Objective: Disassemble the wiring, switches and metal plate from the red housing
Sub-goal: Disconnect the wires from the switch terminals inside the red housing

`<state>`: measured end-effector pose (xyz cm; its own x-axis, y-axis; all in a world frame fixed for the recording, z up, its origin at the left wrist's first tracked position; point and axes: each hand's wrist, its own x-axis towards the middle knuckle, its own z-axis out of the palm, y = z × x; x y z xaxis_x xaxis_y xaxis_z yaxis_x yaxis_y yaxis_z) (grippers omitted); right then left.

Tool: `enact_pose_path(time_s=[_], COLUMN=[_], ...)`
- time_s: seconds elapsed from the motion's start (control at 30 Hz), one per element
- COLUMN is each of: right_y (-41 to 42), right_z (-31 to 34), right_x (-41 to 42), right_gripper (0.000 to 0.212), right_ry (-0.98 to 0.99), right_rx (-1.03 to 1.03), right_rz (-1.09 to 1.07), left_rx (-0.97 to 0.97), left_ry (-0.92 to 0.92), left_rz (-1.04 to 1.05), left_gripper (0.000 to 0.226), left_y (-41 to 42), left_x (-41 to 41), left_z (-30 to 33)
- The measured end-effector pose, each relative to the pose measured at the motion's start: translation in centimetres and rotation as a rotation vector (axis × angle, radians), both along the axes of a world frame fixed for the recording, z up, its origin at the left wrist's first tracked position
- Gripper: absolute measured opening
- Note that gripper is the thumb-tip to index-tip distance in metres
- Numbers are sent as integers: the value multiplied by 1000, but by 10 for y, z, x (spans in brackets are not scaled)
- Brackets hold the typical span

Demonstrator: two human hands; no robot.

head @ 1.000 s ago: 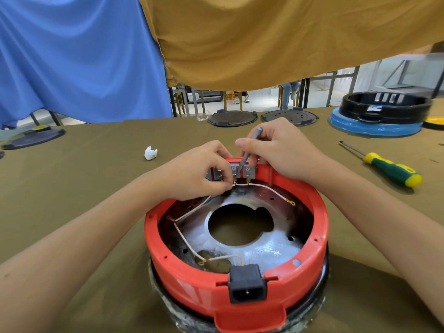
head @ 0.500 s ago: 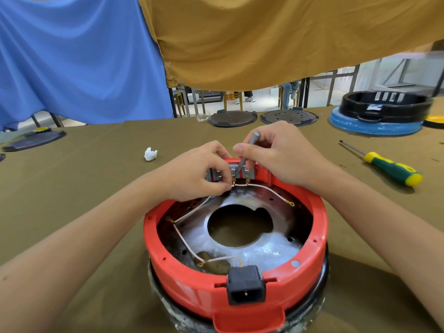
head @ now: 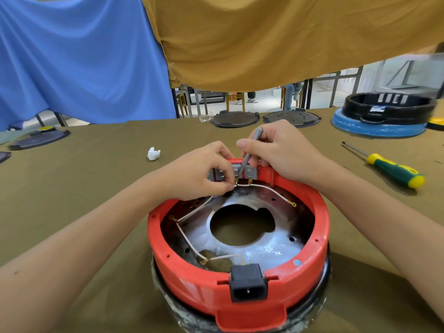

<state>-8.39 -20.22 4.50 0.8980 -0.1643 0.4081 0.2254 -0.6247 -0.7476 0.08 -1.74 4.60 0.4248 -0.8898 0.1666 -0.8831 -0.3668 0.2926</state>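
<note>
L hand (head: 199, 171) pinches thin white wire (head: 269, 189); R hand (head: 276, 150) grips slim grey metal tool (head: 249, 152), round red plastic housing (head: 206, 282)

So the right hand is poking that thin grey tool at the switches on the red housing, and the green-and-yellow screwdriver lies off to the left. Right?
Not quite: in the head view the screwdriver lies to the right of the red housing, not left. The right hand does hold the grey tool at the switches.
</note>
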Motion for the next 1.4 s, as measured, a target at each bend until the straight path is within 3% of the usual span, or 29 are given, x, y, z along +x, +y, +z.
enact_pose_path(time_s=[0.33, 0.63, 0.77, 1.0, 1.4], right_y=[1, 0, 1, 1, -2], right_z=[-3, 0, 0, -2, -1], right_x=[-6, -4, -3, -8, -3], right_gripper=[25, 26, 28, 25, 26], right_ry=[-72, -34, 34, -85, -10], right_rx=[-118, -52, -126, -82, -5], right_rz=[-16, 26, 48, 4, 10], left_rx=[4, 0, 8, 1, 7], left_ry=[1, 8, 11, 30, 27], left_rz=[-1, -12, -13, -13, -5], left_gripper=[4, 4, 4, 4, 4], left_y=[1, 1, 1, 1, 1], left_x=[0, 2, 1, 1, 2], left_z=[1, 0, 1, 1, 0])
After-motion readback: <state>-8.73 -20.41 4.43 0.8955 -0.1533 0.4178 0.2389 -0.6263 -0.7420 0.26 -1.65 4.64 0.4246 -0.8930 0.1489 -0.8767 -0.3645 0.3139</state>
